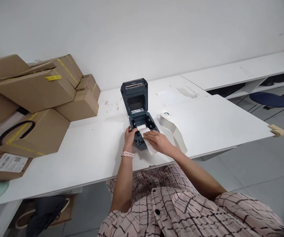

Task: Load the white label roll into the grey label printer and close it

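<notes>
A dark grey label printer (137,108) stands on the white table (87,158) with its lid swung up and open. A white roll of paper (142,127) lies in its bay, and a strip runs out over the front. My left hand (129,135) grips the printer's left front edge, fingers curled on it. My right hand (158,139) lies flat on the paper strip (152,149), fingers stretched out, pressing it down. A second white label roll (166,118) lies just right of the printer, its tail trailing over the table's edge.
Several cardboard boxes (40,92) are stacked at the left of the table. A sheet of paper (170,97) lies behind the printer. A white shelf (243,70) runs along the wall at right, with a blue stool (269,99) below. Brown tape (277,130) clings to the table's right corner.
</notes>
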A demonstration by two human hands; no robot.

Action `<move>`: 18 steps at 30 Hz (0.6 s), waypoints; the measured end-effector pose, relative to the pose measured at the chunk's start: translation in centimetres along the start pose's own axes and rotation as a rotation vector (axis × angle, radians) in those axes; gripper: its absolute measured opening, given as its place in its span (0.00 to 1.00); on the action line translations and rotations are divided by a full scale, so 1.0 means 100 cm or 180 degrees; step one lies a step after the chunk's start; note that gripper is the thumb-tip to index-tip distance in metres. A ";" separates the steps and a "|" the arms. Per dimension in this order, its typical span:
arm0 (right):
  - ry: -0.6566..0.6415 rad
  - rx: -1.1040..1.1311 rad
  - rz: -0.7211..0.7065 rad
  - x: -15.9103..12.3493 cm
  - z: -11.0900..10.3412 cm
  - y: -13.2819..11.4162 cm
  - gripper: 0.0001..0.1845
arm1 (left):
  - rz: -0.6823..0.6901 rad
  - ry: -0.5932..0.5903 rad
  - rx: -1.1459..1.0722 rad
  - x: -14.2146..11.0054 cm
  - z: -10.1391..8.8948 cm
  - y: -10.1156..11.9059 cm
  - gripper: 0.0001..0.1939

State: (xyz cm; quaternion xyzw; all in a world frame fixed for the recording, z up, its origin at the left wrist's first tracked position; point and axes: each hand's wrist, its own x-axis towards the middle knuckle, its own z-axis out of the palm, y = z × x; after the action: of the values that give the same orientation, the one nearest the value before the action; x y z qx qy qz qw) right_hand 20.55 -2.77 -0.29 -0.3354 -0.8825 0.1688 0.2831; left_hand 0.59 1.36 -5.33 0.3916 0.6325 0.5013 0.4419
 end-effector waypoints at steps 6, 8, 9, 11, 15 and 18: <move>0.0349 -0.0151 -0.0096 -0.005 0.012 -0.001 0.15 | -0.0270 -0.0176 -0.0754 0.003 0.002 0.003 0.28; 0.0378 -0.0239 -0.0098 -0.005 0.014 -0.004 0.15 | -0.0305 -0.0181 -0.0784 0.002 0.002 0.005 0.27; 0.0398 -0.0267 -0.0103 -0.005 0.015 -0.005 0.15 | -0.0330 -0.0172 -0.0798 0.001 0.002 0.006 0.27; 0.0439 -0.0298 -0.0108 -0.007 0.017 -0.009 0.15 | -0.0379 -0.0139 -0.0819 0.000 0.003 0.008 0.27; 0.0500 -0.0268 -0.0080 -0.009 0.021 -0.012 0.15 | -0.0429 -0.0124 -0.0827 -0.002 0.004 0.010 0.26; 0.0508 -0.0159 -0.0060 -0.011 0.021 -0.011 0.15 | -0.0436 -0.0160 -0.0844 -0.002 0.003 0.010 0.26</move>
State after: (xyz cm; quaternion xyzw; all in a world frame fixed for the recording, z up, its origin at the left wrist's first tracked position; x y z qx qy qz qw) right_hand 19.39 -4.54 -1.77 -0.3464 -0.8642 0.1167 0.3456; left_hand 0.97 1.49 -4.35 0.2983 0.5747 0.5391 0.5387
